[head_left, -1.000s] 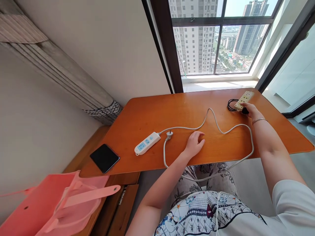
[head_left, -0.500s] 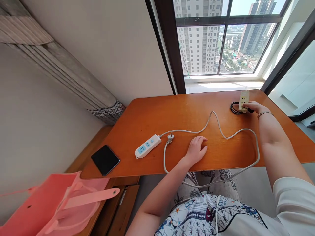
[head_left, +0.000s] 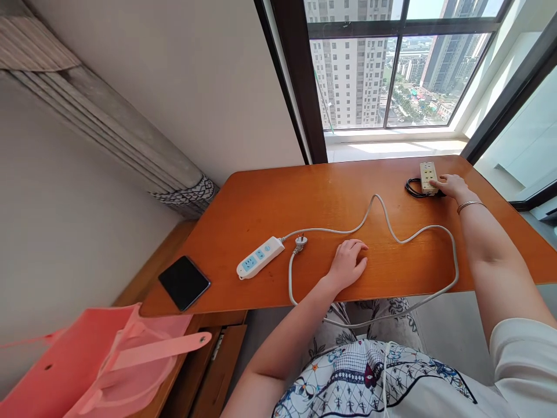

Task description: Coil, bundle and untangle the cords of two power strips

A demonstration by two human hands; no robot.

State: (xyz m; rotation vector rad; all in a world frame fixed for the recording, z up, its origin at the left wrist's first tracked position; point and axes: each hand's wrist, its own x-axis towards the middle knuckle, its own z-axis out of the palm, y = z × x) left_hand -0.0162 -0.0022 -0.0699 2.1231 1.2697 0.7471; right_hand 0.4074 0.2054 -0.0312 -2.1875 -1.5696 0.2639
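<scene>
My left hand (head_left: 348, 264) lies palm down near the front edge of the wooden table, fingers loosely stretched and holding nothing. At the back right, my right hand (head_left: 451, 186) is at the right side of a small beige power strip (head_left: 428, 174). One fingertip touches the strip's face, and the other fingers are spread apart beside it. A black coiled cord (head_left: 411, 188) lies at the strip's left and under its lower end. Left of my left hand is a white power strip (head_left: 261, 257) with blue socket faces, its plug (head_left: 300, 242) lying next to it.
A white cable (head_left: 407, 240) loops across the wooden table (head_left: 278, 197) and hangs over its front edge above my lap. A black phone (head_left: 184, 283) lies at the left corner. Below it is a pink bag (head_left: 87, 354). A window (head_left: 391, 81) stands behind the table.
The beige power strip has settled flatter on the table and shifted slightly left. My right hand's fingers have spread away from it. My left hand has stayed in place.
</scene>
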